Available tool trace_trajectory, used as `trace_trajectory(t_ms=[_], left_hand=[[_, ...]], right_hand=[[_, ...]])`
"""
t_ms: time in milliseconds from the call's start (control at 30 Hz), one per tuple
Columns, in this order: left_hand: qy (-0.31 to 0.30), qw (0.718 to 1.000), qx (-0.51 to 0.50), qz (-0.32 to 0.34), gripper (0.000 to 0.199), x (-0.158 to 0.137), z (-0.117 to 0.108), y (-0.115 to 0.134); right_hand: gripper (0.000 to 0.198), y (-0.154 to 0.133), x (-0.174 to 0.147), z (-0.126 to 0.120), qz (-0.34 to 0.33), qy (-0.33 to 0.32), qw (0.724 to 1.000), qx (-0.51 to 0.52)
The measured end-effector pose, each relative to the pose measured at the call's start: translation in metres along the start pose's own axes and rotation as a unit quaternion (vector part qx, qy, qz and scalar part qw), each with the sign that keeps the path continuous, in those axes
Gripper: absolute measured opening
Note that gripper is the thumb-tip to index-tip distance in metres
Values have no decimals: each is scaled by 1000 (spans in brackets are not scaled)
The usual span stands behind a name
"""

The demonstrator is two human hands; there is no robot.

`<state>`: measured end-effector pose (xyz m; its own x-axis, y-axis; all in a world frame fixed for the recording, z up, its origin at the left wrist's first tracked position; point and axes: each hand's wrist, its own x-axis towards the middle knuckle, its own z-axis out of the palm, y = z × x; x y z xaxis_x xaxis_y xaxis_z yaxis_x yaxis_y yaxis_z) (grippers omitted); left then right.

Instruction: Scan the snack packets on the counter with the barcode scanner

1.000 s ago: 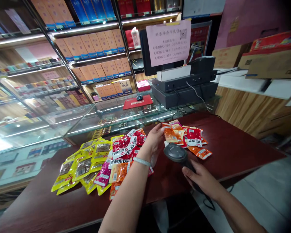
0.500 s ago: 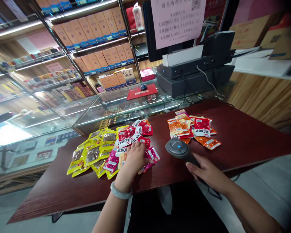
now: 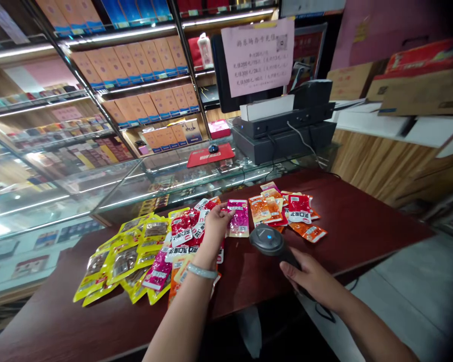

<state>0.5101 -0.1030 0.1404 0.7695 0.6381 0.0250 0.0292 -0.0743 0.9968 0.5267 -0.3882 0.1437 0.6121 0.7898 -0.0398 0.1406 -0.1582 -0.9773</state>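
Observation:
Between thumb and fingers, my left hand (image 3: 218,224) pinches a magenta snack packet (image 3: 238,219) by its left edge. My right hand (image 3: 311,275) is wrapped around the handle of a dark grey barcode scanner (image 3: 269,240), which has a small blue light on top. The scanner's head is just right of the packet and a little nearer me. Under and left of my left forearm lies a pile of red, orange and magenta packets (image 3: 181,230), partly hidden by the arm. Yellow snack bags (image 3: 125,261) lie farther left. Beyond the scanner is another group of orange and red packets (image 3: 275,207).
The dark red-brown table (image 3: 260,281) meets a glass display counter (image 3: 136,188), which bears a red mouse pad (image 3: 211,157). A black cash drawer (image 3: 264,147) with a cable stands behind the table. Cardboard boxes (image 3: 419,93) are at the right; stocked shelves (image 3: 136,65) fill the back.
My left hand has moved from the mixed pile up and right, and now holds the magenta packet. The scanner stays in my right hand. The view has shifted slightly.

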Motion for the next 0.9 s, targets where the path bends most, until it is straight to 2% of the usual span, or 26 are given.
trace_trajectory(t_ms=[200,300,433,500,567,633,700,767,833,900], left_hand=[[-9,999,-31,-2,47,1,18,12],[-6,999,-31,-10,45,4,34,18],[-61,993,-95,-21,57,9,59,29],[-91,991,-101,-11,64,9,57,37],[-80,996,-17,29,60,1,36,44],[-43,985,146,81,47,-18,-3,50],[4,937,336,93,37,-46,-49,53],[11,883,464,64,34,-76,-87,53],[11,838,544,33,38,-100,-108,48],[26,800,600,11,46,-115,-110,39]], right_hand=[[55,1,3,-6,20,-8,1000,21],[51,1,3,-9,5,6,1000,10],[46,4,3,-12,7,31,999,-7],[46,8,3,-13,20,30,999,-7],[45,11,3,-12,29,16,999,-4],[44,11,4,-9,37,-8,999,-3],[42,9,4,-4,43,-29,999,-5],[43,5,5,3,42,-41,998,-11],[45,2,7,11,38,-51,998,-13],[47,0,9,20,39,-68,997,-10]])
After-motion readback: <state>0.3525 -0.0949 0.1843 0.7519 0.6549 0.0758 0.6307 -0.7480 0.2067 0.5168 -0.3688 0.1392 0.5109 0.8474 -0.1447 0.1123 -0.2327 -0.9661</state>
